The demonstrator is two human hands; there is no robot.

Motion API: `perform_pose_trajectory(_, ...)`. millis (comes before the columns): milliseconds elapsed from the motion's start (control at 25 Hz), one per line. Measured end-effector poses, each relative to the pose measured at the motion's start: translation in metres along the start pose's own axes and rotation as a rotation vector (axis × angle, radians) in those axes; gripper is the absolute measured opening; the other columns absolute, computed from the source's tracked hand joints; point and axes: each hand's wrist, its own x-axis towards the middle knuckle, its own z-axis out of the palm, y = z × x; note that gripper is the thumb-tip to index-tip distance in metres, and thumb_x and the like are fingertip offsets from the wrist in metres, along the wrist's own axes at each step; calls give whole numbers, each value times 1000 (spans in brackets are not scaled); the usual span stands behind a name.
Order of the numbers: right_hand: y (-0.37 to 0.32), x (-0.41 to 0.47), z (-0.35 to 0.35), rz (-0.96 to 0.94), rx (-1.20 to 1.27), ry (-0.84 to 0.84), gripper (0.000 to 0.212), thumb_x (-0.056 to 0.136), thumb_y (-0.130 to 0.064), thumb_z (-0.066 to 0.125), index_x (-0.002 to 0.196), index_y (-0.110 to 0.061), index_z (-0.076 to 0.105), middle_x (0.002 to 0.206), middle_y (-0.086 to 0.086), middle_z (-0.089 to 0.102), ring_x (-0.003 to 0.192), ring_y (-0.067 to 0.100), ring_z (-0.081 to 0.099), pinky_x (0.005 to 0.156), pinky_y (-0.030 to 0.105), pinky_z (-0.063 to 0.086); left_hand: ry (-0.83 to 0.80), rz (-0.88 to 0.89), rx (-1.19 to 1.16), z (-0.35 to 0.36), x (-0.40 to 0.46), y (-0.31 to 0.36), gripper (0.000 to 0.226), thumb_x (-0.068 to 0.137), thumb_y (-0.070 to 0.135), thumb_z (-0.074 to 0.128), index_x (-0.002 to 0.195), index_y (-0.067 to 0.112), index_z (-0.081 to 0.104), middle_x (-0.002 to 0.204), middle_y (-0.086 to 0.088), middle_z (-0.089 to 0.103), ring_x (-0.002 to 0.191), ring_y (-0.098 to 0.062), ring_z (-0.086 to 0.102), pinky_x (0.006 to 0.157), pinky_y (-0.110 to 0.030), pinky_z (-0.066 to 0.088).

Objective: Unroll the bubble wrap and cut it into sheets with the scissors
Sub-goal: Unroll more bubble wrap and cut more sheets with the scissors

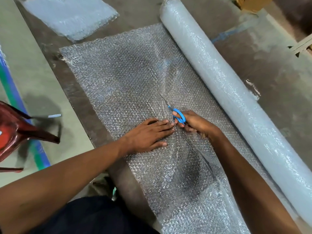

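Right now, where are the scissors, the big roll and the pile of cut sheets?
scissors (179,116), head view, blue handle.
big roll (219,68), head view, middle of its side.
pile of cut sheets (70,16), head view, top sheet's middle.

Roll (236,92) blocks right; chair (15,130) left (floor level); sheet (121,73) ahead open

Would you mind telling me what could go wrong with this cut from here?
1. The left hand presses the unrolled bubble wrap flat with its fingertips right beside the scissors held by the right hand; a nick looks possible.
2. The wrap is puckered and creased around the blades, so the cut may wander or tear.
3. The roll lies loose alongside and might shift, pulling the sheet.
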Motion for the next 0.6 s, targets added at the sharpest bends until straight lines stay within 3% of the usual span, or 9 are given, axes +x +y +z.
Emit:
perform_pose_trajectory(200,-12,10,9,33,10,19,51,101,-62,59,99,-12,69,66,2,55,40,14,31,43,23,21,-49,18,-25,-4,-2,0,66,111,64,13,168,31,13,176,7,11,163,-15,-1,132,-48,2)
perform_pose_trajectory(480,-34,29,13,44,-3,17,48,103,-56,61,101,-9,69,67,3,55,40,13,31,36,20,22,-73,36,-84,-10,0,-4,62,112,60,17,167,31,20,175,5,18,163,-15,3,132,-49,6)
perform_pose_trajectory(600,-39,37,14,45,5,28,50,99,-60,63,99,-11,69,69,3,56,43,15,31,39,21,21,-2,73,-67,-20,-2,-13,53,114,54,22,160,32,37,168,6,36,158,-15,24,130,-46,16)
